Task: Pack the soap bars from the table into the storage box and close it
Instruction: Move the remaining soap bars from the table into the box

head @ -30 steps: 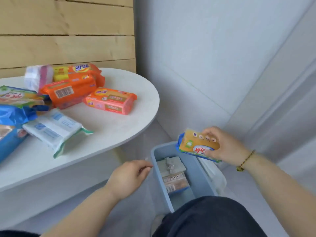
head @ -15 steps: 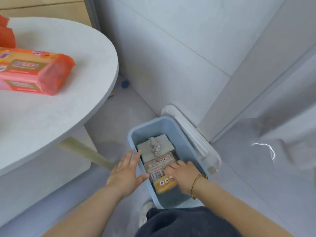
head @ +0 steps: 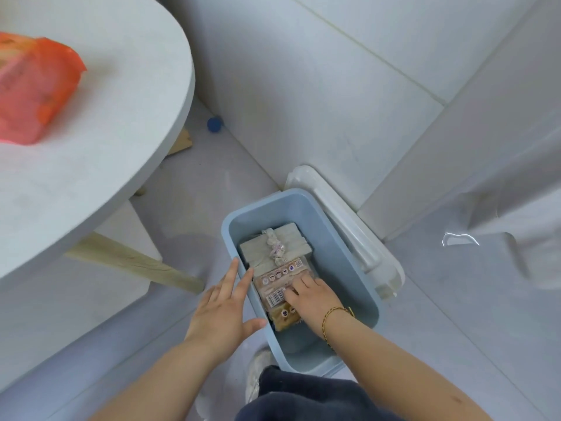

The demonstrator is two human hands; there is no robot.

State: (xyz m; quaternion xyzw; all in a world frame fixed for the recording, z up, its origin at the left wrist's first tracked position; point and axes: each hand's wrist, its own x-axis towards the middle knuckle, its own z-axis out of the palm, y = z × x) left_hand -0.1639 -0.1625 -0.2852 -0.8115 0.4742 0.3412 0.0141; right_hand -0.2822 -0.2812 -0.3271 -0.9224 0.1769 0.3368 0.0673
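Note:
A light blue storage box (head: 353, 262) stands open on the floor. Inside it lie a pale wrapped soap bar (head: 274, 240) at the far end, a pinkish soap bar with a barcode (head: 274, 284) in the middle, and a yellow-orange soap bar (head: 282, 320) nearest me. My right hand (head: 312, 299) is down in the box, fingers resting on the yellow-orange and pinkish bars. My left hand (head: 224, 308) lies flat against the box's left rim, fingers spread. The white lid (head: 343, 214) leans beside the box on the right. An orange soap pack (head: 33, 89) stays on the white table (head: 106, 153).
The box sits against a pale wall corner. A small blue ball (head: 214, 124) lies on the floor by the wall. A wooden table leg (head: 133, 262) slants left of the box. My dark trouser knee (head: 303, 396) and a shoe are just below it.
My right hand carried the yellow-orange soap bar from above the box down into it and now presses it at the near end. My left hand moved onto the box rim. The view tilted downward.

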